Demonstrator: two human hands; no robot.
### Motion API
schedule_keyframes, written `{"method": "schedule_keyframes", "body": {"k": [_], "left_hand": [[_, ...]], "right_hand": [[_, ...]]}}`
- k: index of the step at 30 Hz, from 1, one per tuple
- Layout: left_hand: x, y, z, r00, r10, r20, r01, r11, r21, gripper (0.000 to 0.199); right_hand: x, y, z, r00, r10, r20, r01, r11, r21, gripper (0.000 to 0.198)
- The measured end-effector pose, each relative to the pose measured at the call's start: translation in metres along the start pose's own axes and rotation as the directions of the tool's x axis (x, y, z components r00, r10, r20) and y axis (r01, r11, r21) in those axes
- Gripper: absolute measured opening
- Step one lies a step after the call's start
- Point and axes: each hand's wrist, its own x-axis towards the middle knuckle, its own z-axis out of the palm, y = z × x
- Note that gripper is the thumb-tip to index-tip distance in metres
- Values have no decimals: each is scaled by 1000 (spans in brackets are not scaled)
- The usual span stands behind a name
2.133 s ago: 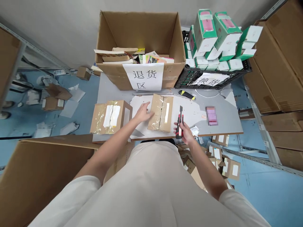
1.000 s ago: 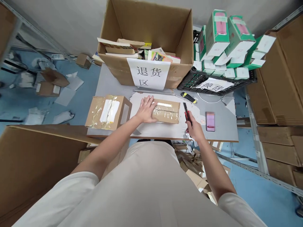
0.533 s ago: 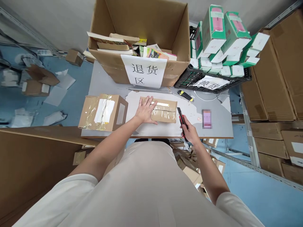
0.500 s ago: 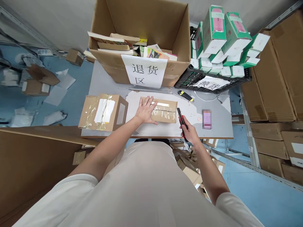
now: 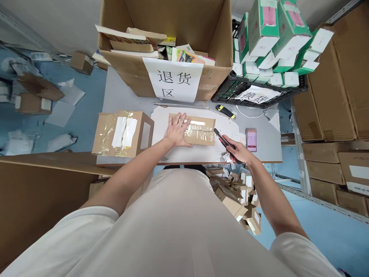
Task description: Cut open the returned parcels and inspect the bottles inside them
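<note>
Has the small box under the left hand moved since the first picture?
Yes. Against the table's near edge, the small box has turned counterclockwise: its seam, earlier pointing toward that edge, now runs roughly parallel.

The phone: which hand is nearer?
Right: the right hand, holding the cutter, is just left of the phone; the left hand is farther left, on the small box.
</note>
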Motion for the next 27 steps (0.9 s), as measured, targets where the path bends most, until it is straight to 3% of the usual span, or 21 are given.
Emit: {"method": "schedule_keyframes", "body": {"k": [7, 16, 23, 25, 27], "left_hand": [[0, 1, 2, 1000, -29, 2, 29, 999, 18, 132], [1, 1, 4, 999, -37, 11, 37, 999, 17, 131], [0, 1, 4, 1000, -30, 4, 30, 999, 31, 130], [0, 1, 3, 1000, -23, 2, 23, 999, 32, 130], [0, 0, 3, 1000, -8, -8, 8, 999, 31, 129]], "right_hand": [[-4, 8, -1, 997, 8, 77, -9, 1000, 18, 66], [-25, 19, 17, 998, 54, 41, -56, 997, 45, 71], [-48, 37, 43, 996, 23, -91, -13, 994, 109, 73], [-49, 50, 44, 978, 40, -206, -27, 997, 66, 77], [-39, 64, 43, 924, 79, -375, -96, 995, -28, 77]]}}
